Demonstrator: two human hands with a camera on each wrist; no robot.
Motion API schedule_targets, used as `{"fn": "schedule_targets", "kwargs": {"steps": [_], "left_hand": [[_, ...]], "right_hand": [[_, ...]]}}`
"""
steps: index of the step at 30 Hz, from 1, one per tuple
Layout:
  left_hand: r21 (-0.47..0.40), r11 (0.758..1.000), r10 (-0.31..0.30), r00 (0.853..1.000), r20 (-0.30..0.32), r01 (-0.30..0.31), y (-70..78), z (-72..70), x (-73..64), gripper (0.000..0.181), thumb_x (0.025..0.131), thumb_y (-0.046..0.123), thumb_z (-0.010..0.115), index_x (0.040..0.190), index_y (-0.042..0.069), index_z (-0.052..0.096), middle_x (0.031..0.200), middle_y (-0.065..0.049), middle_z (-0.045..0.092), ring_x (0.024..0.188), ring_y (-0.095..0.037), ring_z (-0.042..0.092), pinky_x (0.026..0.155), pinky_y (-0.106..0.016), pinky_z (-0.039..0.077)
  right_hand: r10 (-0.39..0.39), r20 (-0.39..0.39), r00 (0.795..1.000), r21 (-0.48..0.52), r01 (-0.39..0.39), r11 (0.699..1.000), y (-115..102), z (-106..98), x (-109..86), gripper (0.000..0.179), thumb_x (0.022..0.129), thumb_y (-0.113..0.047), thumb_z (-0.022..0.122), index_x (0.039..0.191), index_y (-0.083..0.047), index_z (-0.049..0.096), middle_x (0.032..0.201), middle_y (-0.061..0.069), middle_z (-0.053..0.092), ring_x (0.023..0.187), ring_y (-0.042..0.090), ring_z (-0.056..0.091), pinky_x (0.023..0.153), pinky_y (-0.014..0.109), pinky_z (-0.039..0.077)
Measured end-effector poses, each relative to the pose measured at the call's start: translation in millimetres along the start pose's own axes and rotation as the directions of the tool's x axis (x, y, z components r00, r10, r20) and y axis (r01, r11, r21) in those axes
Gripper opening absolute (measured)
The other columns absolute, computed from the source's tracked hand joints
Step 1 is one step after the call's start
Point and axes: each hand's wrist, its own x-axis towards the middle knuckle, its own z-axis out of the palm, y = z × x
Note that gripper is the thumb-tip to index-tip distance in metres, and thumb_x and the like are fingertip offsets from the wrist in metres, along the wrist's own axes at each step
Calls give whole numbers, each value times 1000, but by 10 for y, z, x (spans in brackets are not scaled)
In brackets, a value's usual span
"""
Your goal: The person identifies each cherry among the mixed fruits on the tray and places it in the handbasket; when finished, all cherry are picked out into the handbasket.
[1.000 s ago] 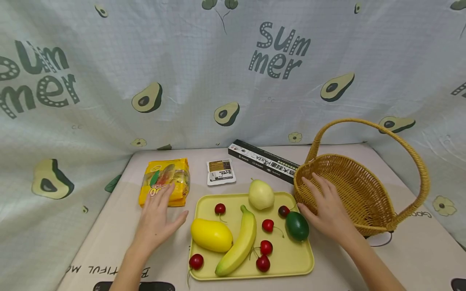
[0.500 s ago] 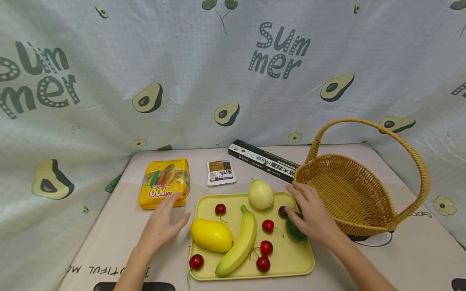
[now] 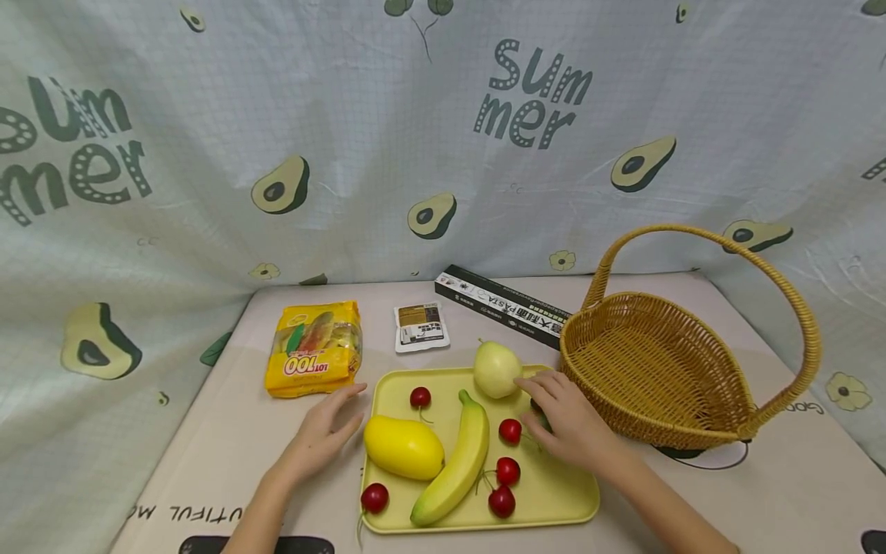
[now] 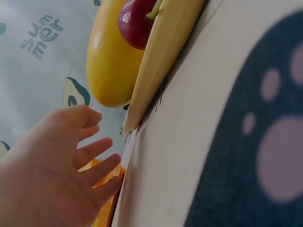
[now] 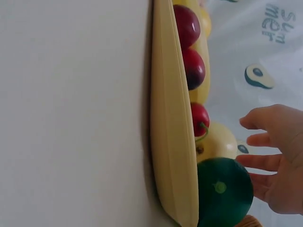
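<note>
My right hand [image 3: 571, 423] is over the right end of the yellow tray [image 3: 554, 500], fingers extended toward a pale pear [image 3: 496, 369]. It nearly hides a dark green oval fruit [image 5: 226, 189], which the right wrist view shows close to the fingers; whether they touch is unclear. A red cherry [image 3: 510, 431] lies left of the thumb. Beyond the tray's left side, my left hand [image 3: 314, 442] hovers with spread fingers, holding nothing. A yellow mango-like fruit [image 3: 404, 448] is nearest to it on the tray. A banana [image 3: 453, 469] lies mid-tray among several cherries.
A wicker basket [image 3: 602, 392] with a tall arched handle stands right of the tray. Behind are a black pasta box [image 3: 498, 306] and a small white-and-brown sachet [image 3: 421, 327]. A yellow snack bag [image 3: 314, 350] lies at the back left. A printed cloth [image 3: 346, 115] hangs behind the table.
My right hand has moved left from the basket rim to above the tray, near the pear. My left hand has drawn back slightly from the yellow bag toward the tray's left edge.
</note>
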Motion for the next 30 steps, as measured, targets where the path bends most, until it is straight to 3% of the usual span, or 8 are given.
{"fn": "schedule_targets", "kwargs": {"steps": [5, 13, 22, 30], "left_hand": [[-23, 1000, 21, 999, 43, -20, -28, 65, -4, 39, 91, 15, 57, 129, 8, 50, 131, -9, 51, 124, -27, 43, 101, -47, 33], [-33, 999, 5, 998, 67, -2, -68, 143, -18, 37, 93, 18, 54, 130, 16, 51, 133, -6, 49, 126, -27, 39, 102, -49, 31], [-33, 999, -8, 997, 79, 11, -69, 156, -24, 33, 91, 13, 57, 124, 14, 57, 135, -10, 46, 127, -30, 37, 103, -52, 28], [-30, 999, -35, 995, 91, 38, -59, 148, -14, 35, 91, 15, 57, 126, 14, 54, 136, -11, 45, 128, -30, 36, 103, -51, 27]], "right_hand": [[0, 58, 998, -16, 1, 1000, -39, 74, -7, 42, 77, -22, 71, 115, -7, 60, 103, 5, 60, 101, 22, 52, 89, 43, 42], [5, 150, 989, -56, 3, 998, -113, 142, -22, 42, 79, -28, 69, 116, -11, 61, 100, 1, 62, 95, 17, 54, 89, 39, 42], [12, 183, 983, -105, 8, 994, -146, 176, -15, 43, 78, -31, 68, 116, -11, 62, 98, 0, 64, 91, 17, 54, 85, 38, 42], [-16, 177, 984, -149, 43, 988, -134, 187, -20, 41, 75, -31, 70, 111, -10, 64, 84, -1, 62, 82, 17, 54, 81, 37, 42]]}}
